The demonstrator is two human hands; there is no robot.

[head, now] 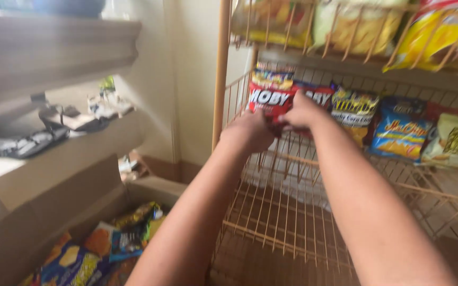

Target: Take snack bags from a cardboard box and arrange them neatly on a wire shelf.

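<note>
Both hands, left and right, grip a red snack bag on the wire rack

A cardboard box of snack packets sits left; yellow chip bags fill the upper rack shelf.

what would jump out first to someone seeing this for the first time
Two bare arms reach forward at the centre, the left hand and right hand both gripping a red snack bag at the left end of a wire rack shelf. More bright snack bags line that shelf to the right, and a cardboard box of snacks sits lower left.
</note>
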